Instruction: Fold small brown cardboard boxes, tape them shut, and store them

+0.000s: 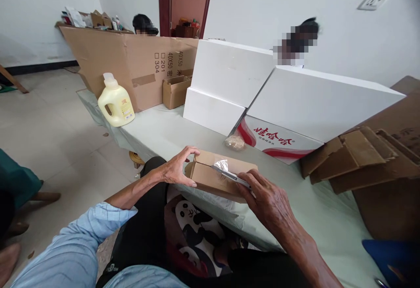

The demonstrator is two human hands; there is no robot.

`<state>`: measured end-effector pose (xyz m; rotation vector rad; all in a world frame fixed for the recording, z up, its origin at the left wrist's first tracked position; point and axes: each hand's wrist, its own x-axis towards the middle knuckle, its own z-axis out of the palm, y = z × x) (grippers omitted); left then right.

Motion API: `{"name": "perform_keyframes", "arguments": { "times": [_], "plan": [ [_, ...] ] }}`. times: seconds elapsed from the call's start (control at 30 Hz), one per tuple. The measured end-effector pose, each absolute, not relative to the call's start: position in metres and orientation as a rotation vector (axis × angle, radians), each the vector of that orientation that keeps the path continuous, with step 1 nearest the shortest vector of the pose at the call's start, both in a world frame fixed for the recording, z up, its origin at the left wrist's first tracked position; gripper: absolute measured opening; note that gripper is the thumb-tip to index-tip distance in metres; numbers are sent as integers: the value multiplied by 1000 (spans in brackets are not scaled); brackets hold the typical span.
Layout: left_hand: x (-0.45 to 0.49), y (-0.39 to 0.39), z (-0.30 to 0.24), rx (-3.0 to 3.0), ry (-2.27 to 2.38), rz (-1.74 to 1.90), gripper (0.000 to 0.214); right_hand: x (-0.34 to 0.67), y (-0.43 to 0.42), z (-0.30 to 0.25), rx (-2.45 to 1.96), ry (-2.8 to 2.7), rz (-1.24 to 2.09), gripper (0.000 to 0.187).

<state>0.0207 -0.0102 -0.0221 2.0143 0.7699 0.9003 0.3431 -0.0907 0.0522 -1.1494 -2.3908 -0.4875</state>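
Note:
A small brown cardboard box (210,178) lies at the near edge of the pale table (164,130). My left hand (179,167) grips its left end, fingers curled over the top and thumb below. My right hand (265,196) is closed on a thin metal blade or knife (231,175), laid across the box top next to a strip of shiny clear tape (221,164).
White foam boxes (229,73) and a red-and-white printed carton (272,137) stand behind. A cream detergent jug (115,103), a small open carton (175,91) and a large cardboard sheet (131,60) stand left. Flattened cartons (361,156) pile right. Two people sit beyond.

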Motion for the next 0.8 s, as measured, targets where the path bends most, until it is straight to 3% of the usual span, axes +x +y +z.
{"name": "perform_keyframes", "arguments": {
  "times": [0.8],
  "plan": [
    [21, -8, -20, 2076, 757, 899, 96, 307, -76, 103, -1008, -2717, -774, 24]
  ]
}}
